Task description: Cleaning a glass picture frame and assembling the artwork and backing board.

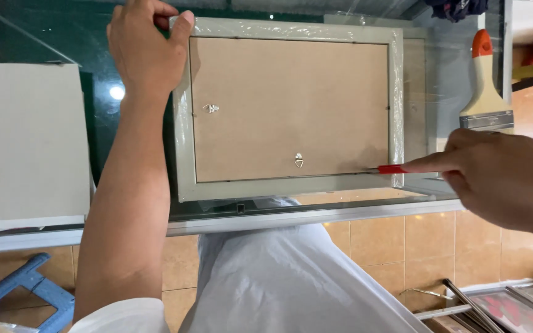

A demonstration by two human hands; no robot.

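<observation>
Left hand [145,49] is gripping the top-left corner of the plastic-wrapped grey picture frame [288,111] lying face-down on the glass tabletop [103,117] while right hand [501,179], closed on a red-tipped tool [392,169], is working its lower-right edge; a slip risks gouging the brown backing board [288,105].

Left hand [146,49] reaches far forward on a straight, bare forearm, fingers curled over in a grip, thumb on the near side. Right hand [504,176] comes in from the right, knuckles up, index finger stretched out leftward, other fingers folded.
</observation>
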